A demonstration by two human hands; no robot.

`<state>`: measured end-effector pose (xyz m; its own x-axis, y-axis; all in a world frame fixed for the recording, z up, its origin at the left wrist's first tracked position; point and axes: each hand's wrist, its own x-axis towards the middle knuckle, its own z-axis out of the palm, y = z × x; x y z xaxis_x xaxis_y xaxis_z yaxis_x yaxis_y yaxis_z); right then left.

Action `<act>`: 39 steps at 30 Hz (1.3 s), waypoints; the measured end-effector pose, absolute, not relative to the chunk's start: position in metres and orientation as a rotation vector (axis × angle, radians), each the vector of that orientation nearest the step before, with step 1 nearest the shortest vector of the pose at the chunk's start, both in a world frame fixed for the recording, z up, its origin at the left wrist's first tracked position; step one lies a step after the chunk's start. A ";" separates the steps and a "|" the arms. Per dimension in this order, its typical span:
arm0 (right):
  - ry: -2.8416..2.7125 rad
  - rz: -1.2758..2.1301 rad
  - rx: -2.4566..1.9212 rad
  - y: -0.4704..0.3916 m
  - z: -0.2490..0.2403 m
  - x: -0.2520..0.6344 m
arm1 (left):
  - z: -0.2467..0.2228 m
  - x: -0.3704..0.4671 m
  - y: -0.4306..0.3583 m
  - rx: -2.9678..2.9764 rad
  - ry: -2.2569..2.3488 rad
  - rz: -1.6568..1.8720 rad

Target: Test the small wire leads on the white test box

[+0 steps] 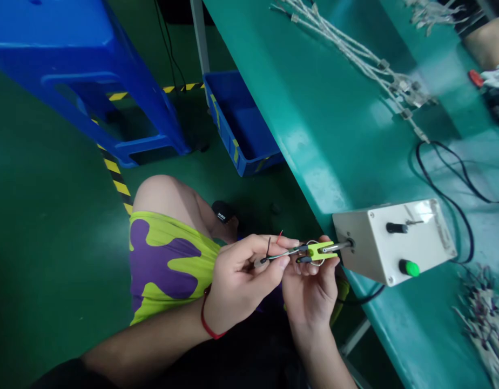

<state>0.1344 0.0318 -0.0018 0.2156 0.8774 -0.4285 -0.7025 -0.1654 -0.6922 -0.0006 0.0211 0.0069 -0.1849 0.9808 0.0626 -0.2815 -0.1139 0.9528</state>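
My left hand point(243, 281), with a red cord on the wrist, pinches a thin cable point(280, 255) between thumb and fingers. Short black and red wire ends point(279, 236) stick up from it. My right hand point(312, 292) is closed around a yellow-green clip point(317, 251) with dark tips, its thumb and a fingertip on either side. The clip sits at the end of a metal shaft point(338, 246) that comes out of a white box point(363, 246). A thin white loop of wire shows beside the clip. Whether the cable lies between the clip's jaws cannot be made out.
The box, with a green knob point(411, 268) and black switch point(396, 228), stands at the edge of the green table point(314, 124). Braided cables point(355, 51) and a wire bundle point(484, 313) lie there. A blue bin point(249, 166) and stool point(144, 108) stand left. Another person's arm point(486, 43) shows top right.
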 end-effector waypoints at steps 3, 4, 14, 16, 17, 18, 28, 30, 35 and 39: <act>-0.244 1.408 -1.036 0.031 -0.001 0.135 | 0.007 -0.001 0.024 1.025 1.062 1.548; -0.261 1.407 -1.037 0.030 -0.001 0.135 | 0.007 -0.002 0.025 1.040 1.067 1.550; -0.406 1.342 -1.175 0.029 -0.002 0.135 | 0.010 -0.003 0.029 1.128 1.118 1.595; -0.401 1.344 -1.168 0.030 -0.002 0.134 | 0.011 -0.003 0.029 1.134 1.122 1.598; -0.395 1.348 -1.160 0.030 -0.002 0.134 | 0.011 -0.003 0.029 1.136 1.123 1.600; -0.388 1.352 -1.148 0.030 -0.002 0.134 | 0.011 -0.003 0.029 1.142 1.123 1.600; -0.429 1.353 -1.155 0.030 0.002 0.130 | 0.011 -0.003 0.029 1.209 1.134 1.612; -0.422 1.357 -1.141 0.030 0.003 0.130 | 0.011 -0.003 0.029 1.220 1.129 1.622; -0.455 1.369 -1.160 0.031 0.005 0.130 | 0.008 -0.002 0.026 1.239 1.152 1.591; -0.473 1.404 -1.146 0.024 0.005 0.129 | 0.009 -0.003 0.024 1.191 1.154 1.575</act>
